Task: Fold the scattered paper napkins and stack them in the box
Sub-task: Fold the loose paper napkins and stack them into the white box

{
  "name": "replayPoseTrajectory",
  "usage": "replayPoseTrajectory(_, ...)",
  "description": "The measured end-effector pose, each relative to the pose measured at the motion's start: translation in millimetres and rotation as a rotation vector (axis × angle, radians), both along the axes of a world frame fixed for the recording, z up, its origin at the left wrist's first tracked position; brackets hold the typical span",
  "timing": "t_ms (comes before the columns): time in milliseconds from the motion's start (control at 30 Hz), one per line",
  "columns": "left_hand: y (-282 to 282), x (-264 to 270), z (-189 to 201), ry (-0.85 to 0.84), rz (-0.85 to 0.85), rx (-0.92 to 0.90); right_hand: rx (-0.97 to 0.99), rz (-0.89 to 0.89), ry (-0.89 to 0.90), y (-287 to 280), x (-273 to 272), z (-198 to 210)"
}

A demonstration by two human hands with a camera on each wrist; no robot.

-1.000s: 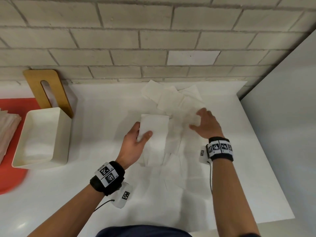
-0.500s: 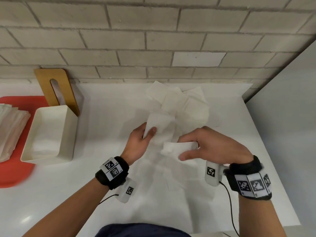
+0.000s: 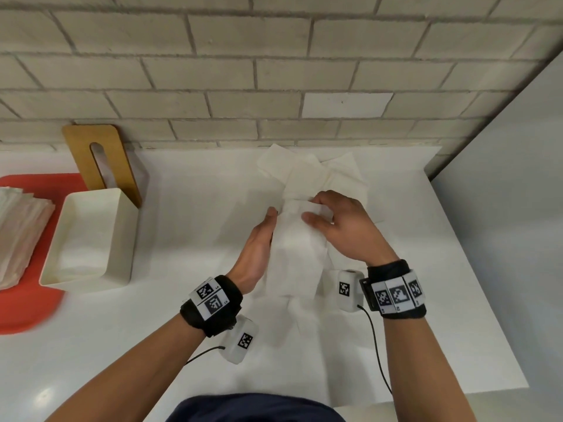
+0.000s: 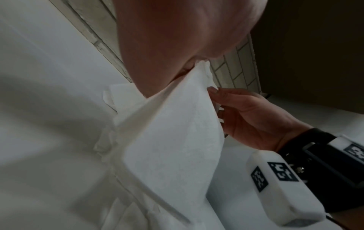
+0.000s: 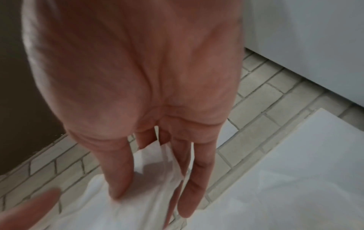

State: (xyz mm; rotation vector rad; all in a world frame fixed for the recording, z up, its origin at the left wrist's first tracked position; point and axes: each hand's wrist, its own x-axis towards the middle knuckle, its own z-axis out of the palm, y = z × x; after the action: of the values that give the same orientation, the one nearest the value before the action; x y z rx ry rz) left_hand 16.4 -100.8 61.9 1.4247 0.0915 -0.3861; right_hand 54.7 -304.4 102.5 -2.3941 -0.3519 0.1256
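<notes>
A folded white napkin [image 3: 294, 245] hangs above the counter between both hands. My left hand [image 3: 266, 229] grips its left edge, fingers hidden beneath the paper; in the left wrist view the napkin [image 4: 173, 140] runs out from under the palm [image 4: 177, 46]. My right hand [image 3: 323, 217] arches over the napkin's far end, thumb on top and fingers curled past the edge; the right wrist view shows its fingers [image 5: 122, 171] against the napkin [image 5: 149, 194]. More loose napkins [image 3: 323, 175] lie scattered behind. The cream box [image 3: 88, 239] stands open at the left.
A wooden slotted lid [image 3: 100, 159] leans on the brick wall behind the box. A red tray [image 3: 24, 300] at the far left carries a pile of napkins [image 3: 18, 229]. A grey panel [image 3: 502, 208] bounds the counter on the right.
My right hand picked a napkin from the scattered pile, pulled it toward me, then brought it over onto the folded napkin that my left hand keeps holding.
</notes>
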Motion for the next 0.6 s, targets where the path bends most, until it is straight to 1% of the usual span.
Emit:
replayPoseTrajectory(33,-2.2,-0.2,-2.9,-0.020,-0.002,0.017,0.016,-0.032,-0.013,2.1,-2.6,-2.7)
replayPoseTrajectory(133,-10.4,-1.5,-12.4,-0.181,0.023,0.175,0.118,-0.120,-0.010,2.9,-11.0,-11.9)
replayPoseTrajectory(200,-13.0,-1.5,-16.4,-0.250,0.069,0.233,0.224,-0.187,0.054,-13.3,-15.6,-17.3)
replayPoseTrajectory(233,-11.8,-1.7,-17.5,-0.263,0.095,0.257,0.219,-0.203,0.111,-26.1,-18.4,-22.5)
replayPoseTrajectory(267,-8.8,-2.3,-18.1,-0.268,0.115,0.271,0.144,-0.188,0.186,-40.7,-20.9,-31.7)
replayPoseTrajectory(300,-5.1,-3.4,-18.2,-0.259,0.126,0.276,-0.010,-0.144,0.282,-54.3,-25.5,-44.6)
replayPoseTrajectory(333,-0.2,-3.6,-21.9,-0.246,0.131,0.279,-0.206,-0.081,0.378,-63.6,-32.4,-59.0)
replayPoseTrajectory(367,4.2,-4.7,-23.6,-0.231,0.132,0.283,-0.394,-0.018,0.435,-69.5,-40.4,-74.6)
replayPoseTrajectory(400,8.3,-5.5,-26.5,-0.211,0.135,0.287,-0.535,0.024,0.443,-73.1,-48.0,-90.6)
replayPoseTrajectory(433,10.8,-6.4,-28.1,-0.183,0.142,0.295,-0.606,0.042,0.422,-74.7,-53.6,-103.8)
replayPoseTrajectory(467,12.6,-7.3,-30.4,-0.148,0.148,0.300,-0.622,0.039,0.397,-74.8,-57.9,-112.3)
replayPoseTrajectory(533,15.3,-10.4,-31.9,-0.108,0.163,0.335,-0.585,0.025,0.381,-76.4,-60.4,-119.8)
replayPoseTrajectory(600,16.0,-15.1,-33.5,-0.073,0.160,0.345,-0.430,-0.015,0.377,-79.5,-62.4,-122.6)
